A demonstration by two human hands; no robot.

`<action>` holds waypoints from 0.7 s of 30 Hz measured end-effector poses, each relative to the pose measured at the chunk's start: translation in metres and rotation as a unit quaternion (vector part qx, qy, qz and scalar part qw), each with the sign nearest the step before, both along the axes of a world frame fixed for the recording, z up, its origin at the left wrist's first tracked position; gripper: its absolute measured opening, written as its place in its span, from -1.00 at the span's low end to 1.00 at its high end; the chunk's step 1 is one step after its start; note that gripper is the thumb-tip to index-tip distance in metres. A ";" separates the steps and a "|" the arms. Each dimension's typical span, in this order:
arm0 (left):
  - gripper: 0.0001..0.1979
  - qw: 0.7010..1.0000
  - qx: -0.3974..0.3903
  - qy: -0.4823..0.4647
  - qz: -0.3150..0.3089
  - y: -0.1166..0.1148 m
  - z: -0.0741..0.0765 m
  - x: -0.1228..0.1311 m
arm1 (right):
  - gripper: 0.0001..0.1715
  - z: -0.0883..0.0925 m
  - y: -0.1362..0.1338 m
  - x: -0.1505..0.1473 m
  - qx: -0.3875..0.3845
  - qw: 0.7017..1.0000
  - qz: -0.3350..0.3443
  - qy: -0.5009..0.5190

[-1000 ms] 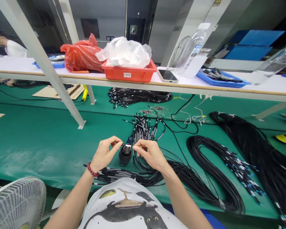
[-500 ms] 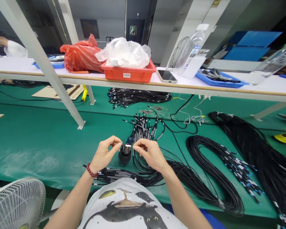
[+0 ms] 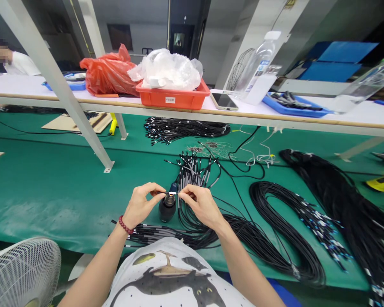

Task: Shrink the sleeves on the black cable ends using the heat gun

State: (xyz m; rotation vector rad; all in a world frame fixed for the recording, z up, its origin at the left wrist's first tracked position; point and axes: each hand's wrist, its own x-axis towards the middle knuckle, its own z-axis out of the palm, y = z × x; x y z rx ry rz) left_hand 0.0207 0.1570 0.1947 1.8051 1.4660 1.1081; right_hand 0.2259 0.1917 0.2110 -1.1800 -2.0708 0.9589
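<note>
My left hand [image 3: 144,202] and my right hand [image 3: 201,204] each pinch one end of a short stretch of black cable [image 3: 168,192]. A small white sleeve [image 3: 173,193] sits on the cable between my fingertips. Right beneath it is the nozzle of an upright heat gun [image 3: 167,211], a dark body with a metal tip that glows orange. Whether the sleeve touches the nozzle I cannot tell. Behind my right hand lies a bundle of cables [image 3: 192,172] with black, grey and white ends. More cables [image 3: 160,233] stretch across in front of my body.
Looped black cables [image 3: 275,221] and a thick dark bundle [image 3: 333,196] cover the green table's right side. Above runs a shelf with a red tray [image 3: 176,99], a phone [image 3: 224,101] and bottles. A fan [image 3: 22,273] stands at lower left. Another person is at far left.
The cable with its white sleeve has risen very slightly above the nozzle, and my left hand has shifted a little to the right. Both hands keep their pinch.
</note>
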 end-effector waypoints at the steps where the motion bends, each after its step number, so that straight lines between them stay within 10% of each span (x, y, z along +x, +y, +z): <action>1: -0.90 1.000 0.006 0.003 0.001 0.001 -0.002 0.000 | -0.75 0.000 0.000 0.000 0.004 1.000 -0.003 -0.005; 21: -0.87 0.999 -0.034 -0.003 -0.019 -0.001 0.002 -0.003 | -0.69 -0.005 0.002 0.005 -0.063 0.998 0.027 0.008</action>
